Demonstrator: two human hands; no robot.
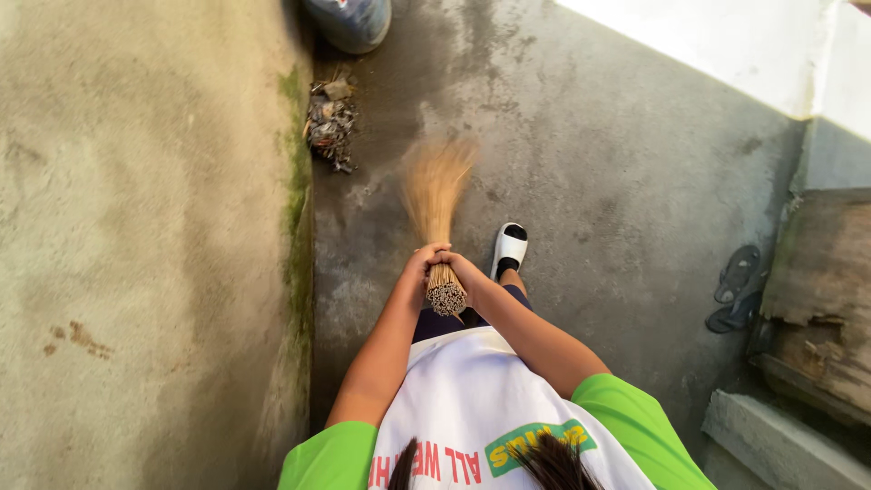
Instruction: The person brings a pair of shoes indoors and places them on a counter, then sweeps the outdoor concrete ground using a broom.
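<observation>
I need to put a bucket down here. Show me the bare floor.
Bare concrete lies between the broom and the sandals, up to the white wall. Crowded: debris pile by the left wall, planks at right.

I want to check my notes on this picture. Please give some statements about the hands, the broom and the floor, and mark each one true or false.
1. Both hands, left hand and right hand, grip the stick broom. True.
2. The broom's bristles point toward the person. False: they point away, down to the concrete floor.
3. A debris pile lies beside the wall. True.
4. The visible foot is bare. False: it wears a white sandal.
</observation>
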